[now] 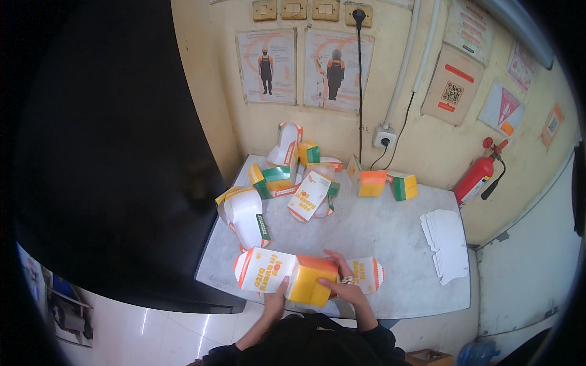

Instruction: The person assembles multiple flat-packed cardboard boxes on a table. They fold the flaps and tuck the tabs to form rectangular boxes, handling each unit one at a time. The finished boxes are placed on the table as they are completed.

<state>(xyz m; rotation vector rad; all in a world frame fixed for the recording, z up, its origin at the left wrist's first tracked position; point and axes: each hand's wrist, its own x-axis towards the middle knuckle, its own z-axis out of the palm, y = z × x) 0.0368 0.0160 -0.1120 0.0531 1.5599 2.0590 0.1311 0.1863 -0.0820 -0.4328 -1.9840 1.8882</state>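
Between my hands is a partly folded food carton (pixel 312 285), with a yellow and orange middle and white printed flaps spread out to both sides. My left hand (pixel 278 297) is closed on its near left part, thumb lying on the front. My right hand (pixel 343 285), a bracelet at its wrist, grips the right side of the yellow middle, with fingers over the top and the thumb on the front. Beyond my hands stand and lie several folded cartons; closest are an opened white one (pixel 247 215) and a printed one (pixel 310 196).
The grey table (pixel 378 235) is against the wall. Flat white card blanks (pixel 444 241) are stacked at its right. Two small cartons, one orange (pixel 371 183) and one yellow and green (pixel 404 187), stand at the back. A red fire extinguisher (pixel 476 177) is beyond the right corner; a dark panel (pixel 122 152) rises at left.
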